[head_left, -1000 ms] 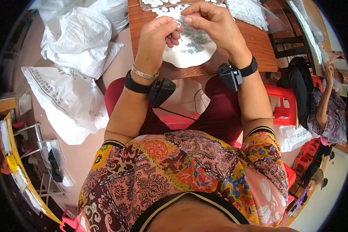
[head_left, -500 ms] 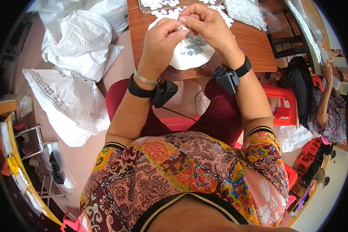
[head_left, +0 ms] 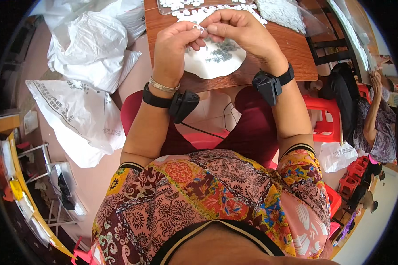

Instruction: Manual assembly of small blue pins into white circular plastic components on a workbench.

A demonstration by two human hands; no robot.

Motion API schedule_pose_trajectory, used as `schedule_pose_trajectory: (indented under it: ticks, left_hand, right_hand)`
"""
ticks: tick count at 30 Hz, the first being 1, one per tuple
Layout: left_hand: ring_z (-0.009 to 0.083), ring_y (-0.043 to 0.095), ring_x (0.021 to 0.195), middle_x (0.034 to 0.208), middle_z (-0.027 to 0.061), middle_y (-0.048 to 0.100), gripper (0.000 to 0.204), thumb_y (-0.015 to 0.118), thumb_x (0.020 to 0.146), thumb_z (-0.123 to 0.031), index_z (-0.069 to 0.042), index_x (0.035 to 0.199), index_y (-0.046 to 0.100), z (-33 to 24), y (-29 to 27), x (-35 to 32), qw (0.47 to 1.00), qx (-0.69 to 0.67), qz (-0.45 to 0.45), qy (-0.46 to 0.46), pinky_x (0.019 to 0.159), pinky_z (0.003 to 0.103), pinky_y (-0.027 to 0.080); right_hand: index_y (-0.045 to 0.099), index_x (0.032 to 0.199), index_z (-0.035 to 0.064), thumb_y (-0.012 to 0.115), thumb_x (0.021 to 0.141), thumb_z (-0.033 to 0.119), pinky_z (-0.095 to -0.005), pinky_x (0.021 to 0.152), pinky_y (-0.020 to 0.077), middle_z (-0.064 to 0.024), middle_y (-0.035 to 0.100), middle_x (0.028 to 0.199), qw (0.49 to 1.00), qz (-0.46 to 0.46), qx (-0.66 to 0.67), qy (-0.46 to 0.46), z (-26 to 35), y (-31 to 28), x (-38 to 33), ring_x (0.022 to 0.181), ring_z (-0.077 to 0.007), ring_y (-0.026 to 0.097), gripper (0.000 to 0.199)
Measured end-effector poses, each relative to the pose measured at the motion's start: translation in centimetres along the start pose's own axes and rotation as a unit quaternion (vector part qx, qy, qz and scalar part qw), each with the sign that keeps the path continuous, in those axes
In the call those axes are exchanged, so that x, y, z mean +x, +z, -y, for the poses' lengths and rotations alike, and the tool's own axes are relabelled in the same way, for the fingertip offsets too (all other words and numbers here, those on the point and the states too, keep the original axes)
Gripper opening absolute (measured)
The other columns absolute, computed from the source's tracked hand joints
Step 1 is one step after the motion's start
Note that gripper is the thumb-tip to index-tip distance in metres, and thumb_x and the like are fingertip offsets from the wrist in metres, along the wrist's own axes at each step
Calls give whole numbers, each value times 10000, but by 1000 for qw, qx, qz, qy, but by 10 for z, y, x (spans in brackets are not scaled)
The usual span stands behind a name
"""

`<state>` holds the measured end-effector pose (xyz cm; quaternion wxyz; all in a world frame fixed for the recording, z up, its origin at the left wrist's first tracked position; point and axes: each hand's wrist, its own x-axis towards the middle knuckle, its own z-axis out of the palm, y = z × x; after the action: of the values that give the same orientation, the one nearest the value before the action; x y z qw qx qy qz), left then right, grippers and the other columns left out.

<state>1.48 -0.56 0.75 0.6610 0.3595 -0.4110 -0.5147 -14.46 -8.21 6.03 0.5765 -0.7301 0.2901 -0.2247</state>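
Between thumb and fingers my left hand [head_left: 177, 42] pinches a small white plastic piece [head_left: 198, 28] with round holes. My right hand [head_left: 241, 35] meets it from the right, its thumb and forefinger pinched close against the piece; whatever lies between those fingertips is too small to make out. Below both hands a white round plate [head_left: 208, 66] with a wavy rim rests at the table's near edge. On it lies a heap of small dark grey parts [head_left: 222, 51]. Several similar white pieces [head_left: 181, 13] are spread beyond the hands.
The brown wooden table [head_left: 283, 53] carries a clear tray [head_left: 163, 9] of white pieces and a bag of white pieces [head_left: 281, 15] at the far side. White sacks [head_left: 93, 48] stand on the floor at left. A red stool [head_left: 325, 117] and another person [head_left: 373, 119] are at right.
Both hands have moved slightly down and apart. The right fingers have come down from above to the white piece, which shows more clearly between the hands.
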Motion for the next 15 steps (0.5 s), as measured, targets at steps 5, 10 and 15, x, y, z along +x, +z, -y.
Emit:
schedule_pose_trajectory:
  ticks: [5, 10, 15]
  left_hand:
    - [105, 560, 650, 743, 71, 627, 206, 504, 850, -118, 44, 813, 625, -2, -4, 2, 999, -31, 32, -7, 618, 212, 429]
    - [109, 565, 651, 751, 69, 628, 203, 494, 858, -125, 32, 816, 616, -2, -5, 2, 996, -69, 55, -35, 618, 217, 435]
    - [106, 564, 645, 738, 69, 623, 189, 502, 857, -131, 23, 810, 600, -1, -3, 2, 994, -74, 66, -42, 597, 212, 427]
  right_hand:
    - [650, 1039, 18, 628, 866, 119, -201, 734, 477, -11, 652, 863, 999, -7, -32, -26, 3, 2, -2, 799, -64, 588, 201]
    - [649, 1029, 8, 638, 859, 116, -216, 773, 486, -28, 662, 895, 999, 23, -26, -24, -3, -4, -1, 858, -75, 606, 202]
    - [643, 972, 2, 623, 871, 138, -208, 727, 458, -6, 634, 837, 990, 11, -128, -58, -1, -3, 0, 786, -57, 557, 170]
